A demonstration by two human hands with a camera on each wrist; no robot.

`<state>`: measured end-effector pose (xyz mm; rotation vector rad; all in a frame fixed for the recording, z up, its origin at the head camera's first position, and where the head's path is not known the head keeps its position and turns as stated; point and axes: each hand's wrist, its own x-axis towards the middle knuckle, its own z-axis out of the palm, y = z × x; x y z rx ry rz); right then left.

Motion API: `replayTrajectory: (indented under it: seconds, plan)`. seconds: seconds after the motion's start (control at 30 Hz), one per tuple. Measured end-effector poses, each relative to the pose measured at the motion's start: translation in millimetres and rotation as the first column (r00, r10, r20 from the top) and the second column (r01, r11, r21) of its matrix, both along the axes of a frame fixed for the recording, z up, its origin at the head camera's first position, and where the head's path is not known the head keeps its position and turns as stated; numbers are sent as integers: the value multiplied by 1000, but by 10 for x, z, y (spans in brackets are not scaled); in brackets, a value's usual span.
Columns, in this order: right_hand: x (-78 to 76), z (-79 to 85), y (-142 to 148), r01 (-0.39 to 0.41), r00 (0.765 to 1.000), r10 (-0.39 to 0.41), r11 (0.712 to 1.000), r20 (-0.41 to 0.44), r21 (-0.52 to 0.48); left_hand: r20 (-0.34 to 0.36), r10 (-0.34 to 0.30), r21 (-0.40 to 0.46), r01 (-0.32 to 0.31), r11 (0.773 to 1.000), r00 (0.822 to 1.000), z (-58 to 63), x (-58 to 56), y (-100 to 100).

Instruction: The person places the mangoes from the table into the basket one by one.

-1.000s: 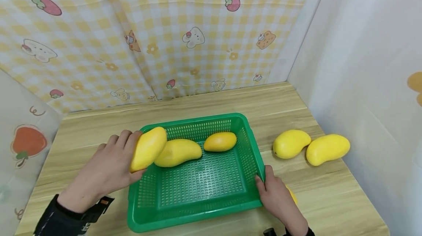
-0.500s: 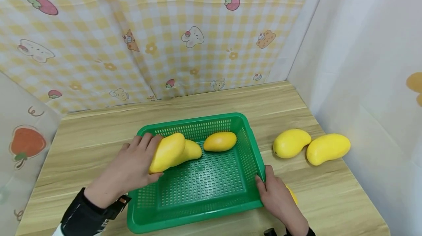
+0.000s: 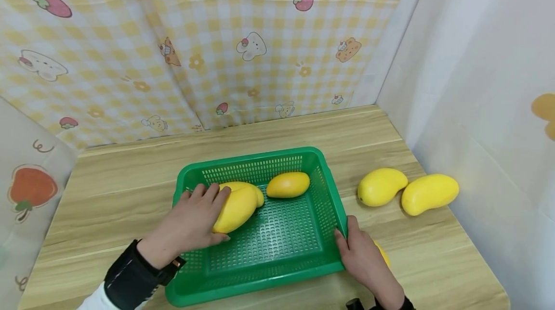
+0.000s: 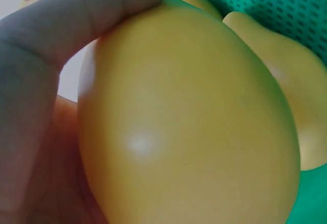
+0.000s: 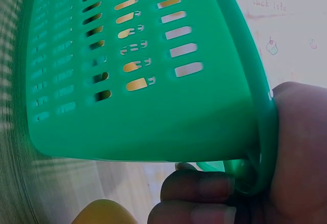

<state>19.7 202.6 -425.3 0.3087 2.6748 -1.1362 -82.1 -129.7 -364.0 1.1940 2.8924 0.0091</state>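
Note:
My left hand [image 3: 192,223] grips a yellow mango [image 3: 237,210] inside the green plastic basket [image 3: 256,283], low over its left half. The left wrist view shows fingers curled round this mango [image 4: 189,111]. Behind it, partly covered, lies a second yellow mango [image 3: 258,196]. A smaller, more orange mango [image 3: 288,185] rests by the basket's back wall. At the front right corner my right hand [image 3: 364,254] holds the basket's rim, and in the right wrist view its fingers [image 5: 196,185] curl under the edge of the basket wall [image 5: 153,127].
Two yellow mangoes [image 3: 382,187] [image 3: 430,194] lie close together on the wooden table [image 3: 438,252], right of the basket. Another mango [image 3: 381,253] is mostly hidden behind my right hand. A checked cloth [image 3: 217,21] hangs at the back, and a white curtain [image 3: 485,83] borders the right side.
My left hand has carried the mango rightward and down, from over the basket's left rim into the basket, in front of the second mango. My right hand has kept its hold on the rim.

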Motion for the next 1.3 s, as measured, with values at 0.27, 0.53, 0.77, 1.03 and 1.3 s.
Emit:
replayTrajectory:
  seconds: [0.27, 0.53, 0.77, 1.03, 1.3]
  plan:
    - [-11, -15, -2, -6, 1000, 6, 1000, -14, 4, 32, -24, -51, 26, 998, 999, -73, -21, 67]
    - [-7, -20, 4, -5, 1000, 5, 1000, -17, 6, 28, -77, -58, 78, 995, 997, -208, -36, 104]
    - [-7, -25, 0, -3, 1000, 3, 1000, -11, -9, 71, -78, -53, 82, 995, 994, -311, -29, 149]
    - [-2, -21, -6, -3, 1000, 2, 1000, -13, -8, 47, -58, -80, 62, 995, 997, -381, -5, 177]
    - [-4, -15, -5, 1, 1000, -1, 1000, -5, -9, 48, -43, -116, 49, 992, 998, -421, 24, 196]
